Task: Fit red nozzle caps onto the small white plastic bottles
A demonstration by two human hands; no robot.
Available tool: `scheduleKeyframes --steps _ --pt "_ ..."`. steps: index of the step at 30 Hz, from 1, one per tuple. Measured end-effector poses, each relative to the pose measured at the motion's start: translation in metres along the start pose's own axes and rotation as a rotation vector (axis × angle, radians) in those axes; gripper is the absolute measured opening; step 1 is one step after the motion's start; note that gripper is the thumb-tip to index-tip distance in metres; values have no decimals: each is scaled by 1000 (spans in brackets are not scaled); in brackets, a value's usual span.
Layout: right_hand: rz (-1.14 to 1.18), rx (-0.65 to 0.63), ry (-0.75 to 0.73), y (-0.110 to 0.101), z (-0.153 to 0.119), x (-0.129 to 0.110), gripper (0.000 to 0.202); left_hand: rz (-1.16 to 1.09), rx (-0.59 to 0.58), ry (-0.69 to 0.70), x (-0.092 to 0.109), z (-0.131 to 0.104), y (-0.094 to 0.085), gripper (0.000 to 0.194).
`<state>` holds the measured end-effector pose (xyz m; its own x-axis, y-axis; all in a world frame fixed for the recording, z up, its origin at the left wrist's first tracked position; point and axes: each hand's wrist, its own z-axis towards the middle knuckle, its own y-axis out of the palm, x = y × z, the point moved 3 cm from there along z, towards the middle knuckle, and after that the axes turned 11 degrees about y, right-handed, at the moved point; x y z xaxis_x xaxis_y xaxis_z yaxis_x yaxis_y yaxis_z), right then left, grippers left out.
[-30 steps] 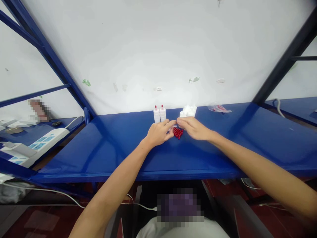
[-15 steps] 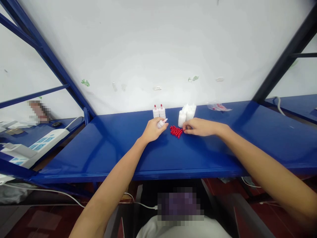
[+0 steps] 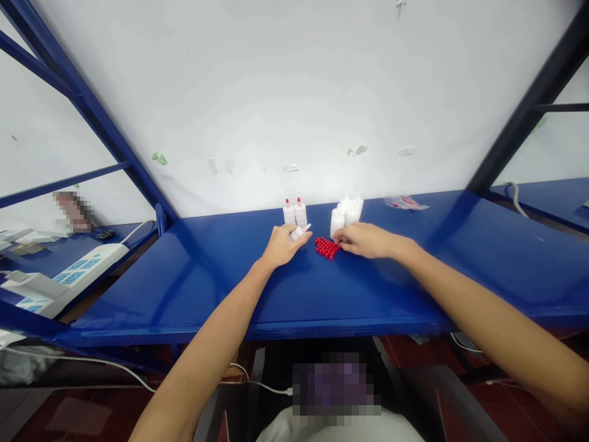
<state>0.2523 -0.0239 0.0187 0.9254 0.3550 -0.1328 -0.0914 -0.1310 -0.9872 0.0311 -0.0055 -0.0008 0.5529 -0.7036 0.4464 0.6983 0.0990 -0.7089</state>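
Note:
My left hand (image 3: 278,247) is wrapped round a small white bottle (image 3: 297,234) whose pale nozzle tip points up and right, with no red cap on it. Just behind it stand two white bottles with red tips (image 3: 300,215). A cluster of small red caps (image 3: 326,248) lies on the blue table between my hands. The fingers of my right hand (image 3: 361,239) are pinched together at the right edge of the caps; whatever is between them is too small to make out. Several white bottles (image 3: 337,221) without red tips stand directly behind that hand.
On the blue table (image 3: 211,282), a clear plastic bag with red items (image 3: 407,202) lies at the back right. A white power strip (image 3: 92,263) is at the left, beyond the blue frame post (image 3: 138,181). A white wall (image 3: 276,92) rises behind the table.
My right hand has moved slightly left, its fingertips now at the edge of the red caps. My left hand still holds the bottle in nearly the same place.

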Motion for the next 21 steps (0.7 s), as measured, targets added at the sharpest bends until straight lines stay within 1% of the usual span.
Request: scheduleKeyframes --steps 4,7,10,13,14,16,19,21 --pt "-21 38 -22 6 4 0 21 -65 -43 -25 0 -2 2 50" --pt "-34 73 -44 9 6 1 21 -28 -73 -8 0 -4 3 50" --pt "-23 137 -57 5 4 0 21 37 -103 31 2 -4 4 47" --pt "131 243 -102 -6 -4 -7 27 94 -119 72 7 -5 4 43" --pt "208 265 -131 -9 -7 -11 31 109 -127 87 10 -5 4 42" --pt "331 269 -190 -12 -11 -19 35 125 -152 124 16 -5 5 41" --pt "384 263 -271 -14 -15 -28 31 100 -183 177 22 -5 6 42" --pt "363 310 -283 -18 -16 -28 27 85 -176 181 22 -5 6 44"
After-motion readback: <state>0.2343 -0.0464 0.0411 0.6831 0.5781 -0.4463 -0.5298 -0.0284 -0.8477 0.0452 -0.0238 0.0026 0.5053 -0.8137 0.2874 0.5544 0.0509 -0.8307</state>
